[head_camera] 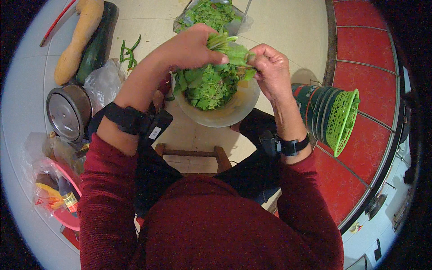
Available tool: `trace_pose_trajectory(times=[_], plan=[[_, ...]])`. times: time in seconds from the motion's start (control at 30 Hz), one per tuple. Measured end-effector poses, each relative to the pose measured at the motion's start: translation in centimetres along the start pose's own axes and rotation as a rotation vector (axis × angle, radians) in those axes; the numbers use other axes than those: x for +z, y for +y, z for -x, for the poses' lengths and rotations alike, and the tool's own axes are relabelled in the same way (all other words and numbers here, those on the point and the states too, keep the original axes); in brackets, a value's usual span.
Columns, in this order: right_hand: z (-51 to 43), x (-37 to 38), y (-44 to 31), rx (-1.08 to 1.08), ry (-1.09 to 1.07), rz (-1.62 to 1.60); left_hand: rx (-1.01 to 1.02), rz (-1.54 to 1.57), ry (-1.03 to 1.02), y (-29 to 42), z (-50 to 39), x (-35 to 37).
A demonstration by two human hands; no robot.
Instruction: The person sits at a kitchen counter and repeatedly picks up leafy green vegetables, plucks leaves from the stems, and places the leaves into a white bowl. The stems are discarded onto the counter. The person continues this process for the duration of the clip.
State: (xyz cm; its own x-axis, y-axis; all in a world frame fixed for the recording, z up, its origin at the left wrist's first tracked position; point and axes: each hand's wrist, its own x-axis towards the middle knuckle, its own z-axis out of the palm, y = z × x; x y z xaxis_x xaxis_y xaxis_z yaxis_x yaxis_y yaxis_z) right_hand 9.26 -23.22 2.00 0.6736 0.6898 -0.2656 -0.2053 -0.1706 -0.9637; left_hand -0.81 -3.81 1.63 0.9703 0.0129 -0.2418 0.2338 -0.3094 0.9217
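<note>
My left hand (194,47) holds a bunch of leafy greens (220,42), the pale stem ends sticking up past the thumb. With thumb and fingertips, my right hand (272,65) pinches the edge of a leaf (250,59) at the bunch's right side. Both hands are above a wide bowl (233,116) standing on the floor between my legs. Loose greens (212,89) lie inside it, partly hidden by the bunch. Beyond my hands, more greens (211,15) are heaped on a plastic sheet or bag (238,27).
Left lie a tan squash (76,45), a long dark-green gourd (96,47), green chillies (130,55), a clear plastic bag (104,79), a lidded metal pot (62,114) and a pink basin (69,221). Right, a lime-green basket (342,123) tops a dark bucket (314,108) beside red tiles (364,47).
</note>
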Motion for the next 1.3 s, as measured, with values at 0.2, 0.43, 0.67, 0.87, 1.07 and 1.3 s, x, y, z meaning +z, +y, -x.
trace_pose_trajectory(times=[0.2, 0.43, 0.67, 0.87, 1.07, 1.3], plan=[[-0.5, -1.4, -0.1, 0.095, -0.071, -0.441, 0.021, 0.354, -0.053, -0.4, 0.0, -0.4], [-1.4, -2.9, 0.5, 0.127, -0.164, -0.688, 0.028, 0.468, -0.019, 0.0, 0.1, -0.7], [-2.1, -1.9, 0.6, 0.205, -0.088, -0.500, -0.076, 0.565, -0.032, 0.5, 0.5, -1.1], [-1.8, 0.1, -0.2, 0.136, -0.155, -0.359, -0.051, 0.526, -0.016, -0.2, 0.3, -0.8], [-1.5, 1.7, -0.6, 0.122, -0.254, -0.310, -0.081, 0.434, -0.011, -0.8, 0.1, -0.4], [-1.3, 1.4, -0.5, 0.066, -0.229, -0.023, -0.084, 0.341, 0.034, -0.6, 0.2, -0.3]])
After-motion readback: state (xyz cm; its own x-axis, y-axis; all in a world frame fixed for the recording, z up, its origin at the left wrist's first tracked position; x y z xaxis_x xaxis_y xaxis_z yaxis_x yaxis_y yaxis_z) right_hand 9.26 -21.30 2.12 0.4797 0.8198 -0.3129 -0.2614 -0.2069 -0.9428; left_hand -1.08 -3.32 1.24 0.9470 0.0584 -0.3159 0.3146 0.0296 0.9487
